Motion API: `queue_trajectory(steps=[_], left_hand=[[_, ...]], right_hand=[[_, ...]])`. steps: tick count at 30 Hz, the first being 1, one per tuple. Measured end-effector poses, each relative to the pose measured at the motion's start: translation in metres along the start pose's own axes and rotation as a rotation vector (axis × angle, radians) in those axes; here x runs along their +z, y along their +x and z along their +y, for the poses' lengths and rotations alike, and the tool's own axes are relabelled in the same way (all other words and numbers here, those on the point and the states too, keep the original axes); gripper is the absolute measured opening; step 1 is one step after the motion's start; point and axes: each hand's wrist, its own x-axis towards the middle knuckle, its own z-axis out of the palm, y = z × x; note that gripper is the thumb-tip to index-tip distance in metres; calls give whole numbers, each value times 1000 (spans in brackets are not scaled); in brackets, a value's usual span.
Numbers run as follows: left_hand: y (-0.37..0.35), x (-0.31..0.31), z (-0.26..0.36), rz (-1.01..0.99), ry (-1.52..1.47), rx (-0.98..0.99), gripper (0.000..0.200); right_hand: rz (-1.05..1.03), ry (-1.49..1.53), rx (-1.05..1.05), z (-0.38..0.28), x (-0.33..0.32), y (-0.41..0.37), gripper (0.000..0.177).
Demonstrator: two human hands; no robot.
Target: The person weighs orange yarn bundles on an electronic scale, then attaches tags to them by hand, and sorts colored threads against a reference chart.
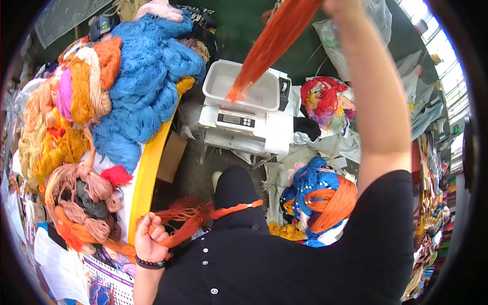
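Observation:
My left hand (151, 236), with a beaded bracelet at the wrist, is closed round a tangled orange-red yarn hank (190, 223) low on the left. One end of that hank, with a white tie, reaches across my lap. My right hand (343, 6) is raised at the top edge, partly cut off by the frame. From beside it a long orange-red skein (274, 43) hangs down to the left, its loose end over a grey plastic tub (213, 86). The tub stands on a white digital scale (236, 119). How the right fingers grip the skein is blurred.
Blue yarn (147, 76) is heaped on the yellow-edged table (152, 170) at left, beside orange, pink and brown hanks. Blue and orange bundles (325, 195) lie at right, with a red multicoloured pile (323, 96) behind. A cardboard box (172, 156) stands below the table.

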Motion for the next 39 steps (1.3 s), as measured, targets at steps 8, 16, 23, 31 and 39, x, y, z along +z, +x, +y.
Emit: queue_trajectory(steps=[8, 16, 23, 31, 39], left_hand=[[12, -6, 3, -10, 73, -3, 16], [20, 4, -8, 28, 200, 34, 20], [26, 15, -24, -50, 285, 37, 21], [14, 46, -52, -262, 702, 194, 42], [-3, 49, -65, -371, 751, 268, 51]], right_hand=[[-545, -596, 132, 281, -50, -48, 24], [-582, -1307, -355, 310, -74, -224, 14], [-227, -870, -11, 240, -43, -302, 34], [-942, 263, 958, 120, 15, -399, 22], [-862, 266, 897, 107, 8, -408, 15]])
